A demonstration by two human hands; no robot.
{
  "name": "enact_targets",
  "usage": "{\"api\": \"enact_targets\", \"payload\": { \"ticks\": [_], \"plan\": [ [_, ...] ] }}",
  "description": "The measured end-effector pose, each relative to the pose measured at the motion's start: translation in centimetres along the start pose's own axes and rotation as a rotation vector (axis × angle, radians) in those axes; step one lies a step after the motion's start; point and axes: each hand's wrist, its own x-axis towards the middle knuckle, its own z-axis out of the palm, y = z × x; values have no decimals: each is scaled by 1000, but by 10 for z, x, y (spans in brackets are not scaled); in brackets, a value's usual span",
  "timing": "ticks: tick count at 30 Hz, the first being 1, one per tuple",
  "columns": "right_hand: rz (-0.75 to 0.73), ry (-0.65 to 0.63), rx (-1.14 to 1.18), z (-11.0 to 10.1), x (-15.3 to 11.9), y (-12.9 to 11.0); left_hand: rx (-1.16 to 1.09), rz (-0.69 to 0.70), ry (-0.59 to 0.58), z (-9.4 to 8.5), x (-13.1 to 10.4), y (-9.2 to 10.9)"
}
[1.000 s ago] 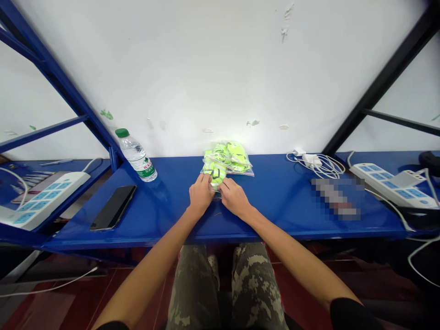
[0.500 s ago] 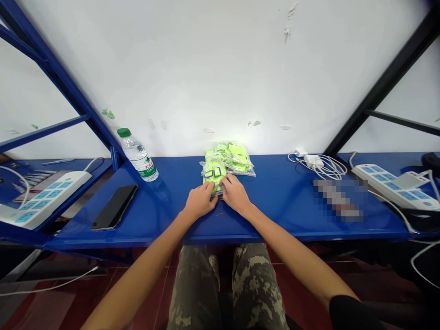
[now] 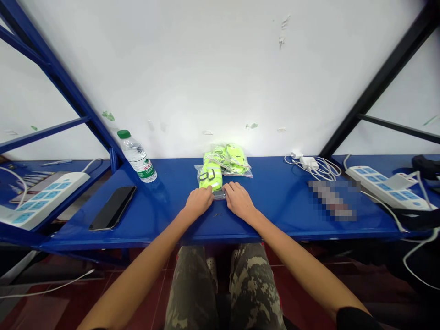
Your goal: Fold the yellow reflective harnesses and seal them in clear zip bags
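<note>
A clear plastic bag (image 3: pixel 212 176) with a folded neon-yellow fabric item inside lies flat on the blue table, its near edge toward me. My left hand (image 3: pixel 200 200) has its fingers closed on the near left corner of this bag. At the near right corner, my right hand (image 3: pixel 239 198) grips the same edge, fingers curled. A strip of transparent bag shows between the two hands. Just behind, against the wall, rest more bagged neon-yellow items (image 3: pixel 235 158), touching the front bag. The fingertips of both hands are partly hidden.
A water bottle (image 3: pixel 138 158) with a green cap stands at the left, with a black phone (image 3: pixel 113 207) nearer me. White chargers and cables (image 3: pixel 314 165) lie at the right beside a blurred-out object (image 3: pixel 333 200). Power strips (image 3: pixel 44 197) sit beyond both ends of the blue table (image 3: pixel 275 215).
The front bag's near edge has come toward me and lies flatter. Both hands have moved slightly nearer and farther apart along that edge.
</note>
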Motion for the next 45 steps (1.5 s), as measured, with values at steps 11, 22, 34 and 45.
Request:
{"api": "enact_targets", "payload": {
  "ticks": [11, 22, 34, 45],
  "plan": [
    [93, -59, 688, -5, 6, 39, -246, 49, 140, -72, 12, 12],
    [217, -82, 822, 7, 14, 80, -44, 373, 270, 1, 68, 29],
    [447, 39, 979, 14, 17, 69, 27, 209, 356, 7, 67, 38],
    [492, 304, 1121, 7, 20, 78, -122, 145, -12, -45, 77, 42]
  ]
}}
